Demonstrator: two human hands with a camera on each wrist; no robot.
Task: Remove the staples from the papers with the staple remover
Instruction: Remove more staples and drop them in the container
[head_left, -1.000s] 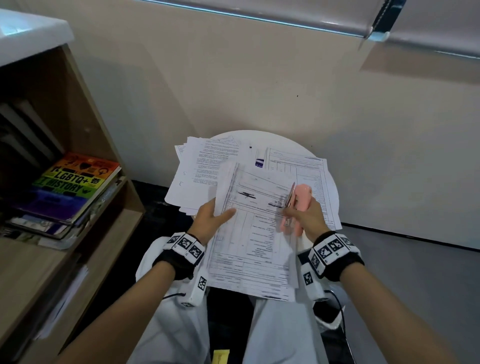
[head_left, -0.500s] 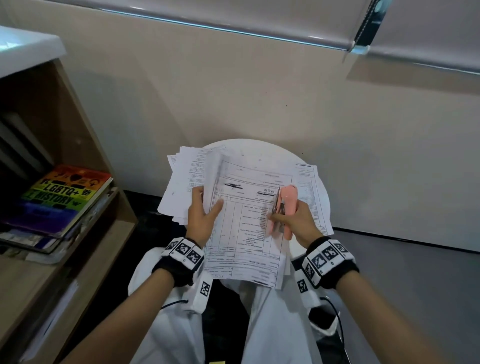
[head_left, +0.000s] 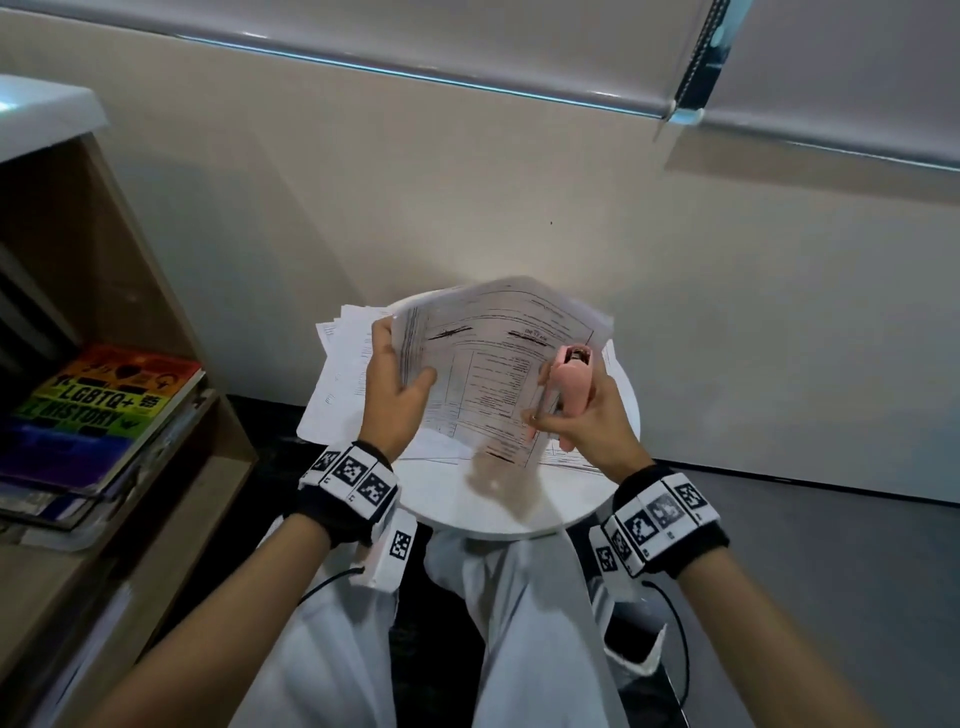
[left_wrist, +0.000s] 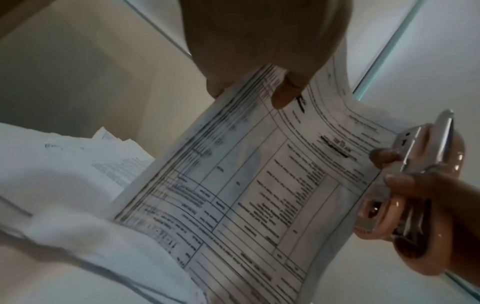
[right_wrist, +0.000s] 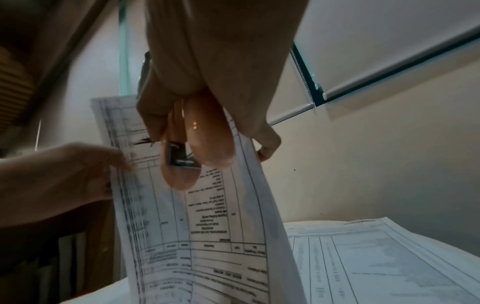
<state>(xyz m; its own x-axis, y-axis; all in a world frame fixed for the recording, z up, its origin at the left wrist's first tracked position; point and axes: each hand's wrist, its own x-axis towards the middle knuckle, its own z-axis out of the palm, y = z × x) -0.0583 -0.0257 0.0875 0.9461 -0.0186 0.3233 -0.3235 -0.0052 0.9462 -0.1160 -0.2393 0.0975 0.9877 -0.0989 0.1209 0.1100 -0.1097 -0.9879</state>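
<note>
A sheaf (head_left: 488, 374) of papers was held up above the surface (head_left: 524, 499), between the two hands. The left hand (head_left: 392, 395) gripped its left edge, thumb on the front face, fingers (left_wrist: 283, 96) wrapped behind. The right hand (head_left: 587, 415) was at the sheaf's right edge, its fingers (right_wrist: 155, 115) curled round the remover (head_left: 569, 384), which stood upright against that edge, its tip beyond the fingertips. Loose papers (head_left: 343, 374) lay on the surface beyond and left of the left fingers; more sheets (right_wrist: 376, 257) lay under and right of the right fingers. A shelf (head_left: 156, 493) with books (head_left: 98, 410) stood well left of the left hand. A wall (head_left: 467, 208) rose behind the surface.
</note>
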